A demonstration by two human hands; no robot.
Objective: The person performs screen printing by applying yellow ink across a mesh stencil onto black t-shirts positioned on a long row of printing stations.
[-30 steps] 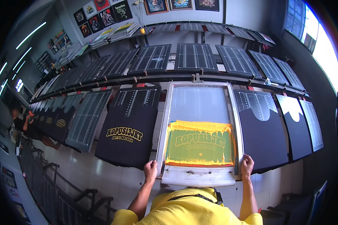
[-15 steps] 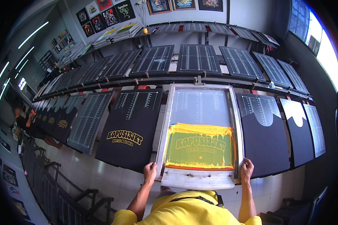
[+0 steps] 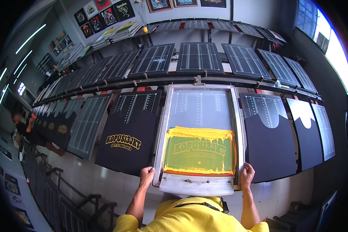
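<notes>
Where your screen-printing frame (image 3: 237, 131) sits between two shirt-covered platens (image 3: 137, 102), you seem to be aligning it; the next move calls for both sides level. Yellow ink (image 3: 199, 133) rims its near half, a whitish squeegee-like bar (image 3: 196, 186) crosses the near edge, and your left hand (image 3: 146, 176) and right hand (image 3: 247, 176) grasp its near corners.

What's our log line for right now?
left hand: at screen frame, near left corner | right hand: at near right corner | yellow ink: on mesh
</notes>
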